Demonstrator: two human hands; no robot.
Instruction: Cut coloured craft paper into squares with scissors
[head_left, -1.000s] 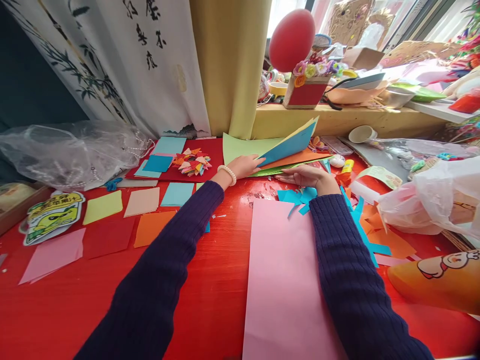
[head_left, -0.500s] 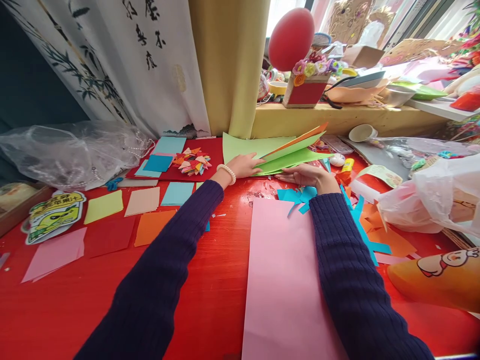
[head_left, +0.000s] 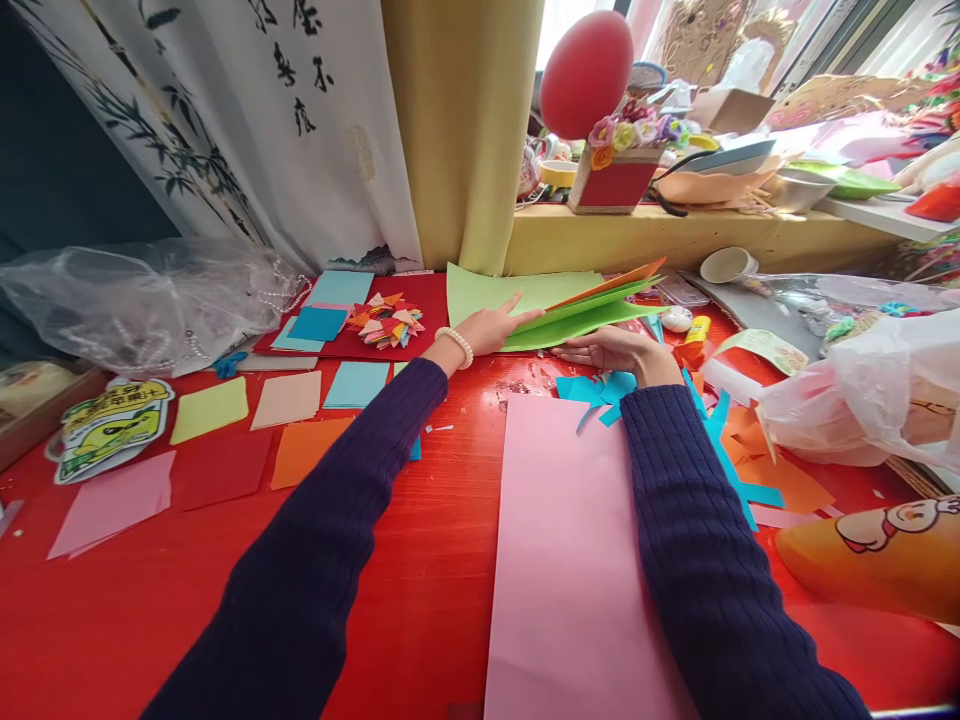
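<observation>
At the back of the table, my left hand (head_left: 489,329), wearing a beaded bracelet (head_left: 459,345), grips the left end of some bright green paper (head_left: 577,325). Its index finger is lifted and another finger lies over the sheets; the thumb is hidden. My right hand (head_left: 619,352) is at the front edge of these sheets, palm turned up and fingers stretched out to the left. An orange sheet (head_left: 611,281) shows among the green ones, whose right ends tilt up. Under them, a pale green sheet (head_left: 487,285) lies flat.
Long pink paper (head_left: 562,540) lies under my right forearm. Blue paper scraps (head_left: 592,392) surround my right wrist. Small coloured squares (head_left: 300,452) and a folded paper ring (head_left: 386,322) are at left. A plastic bag (head_left: 862,385) and an orange cup-like object (head_left: 870,560) stand at right.
The raised right ends of the green and orange sheets have come down a little. My left index finger has lifted off the paper. The right hand has barely moved.
</observation>
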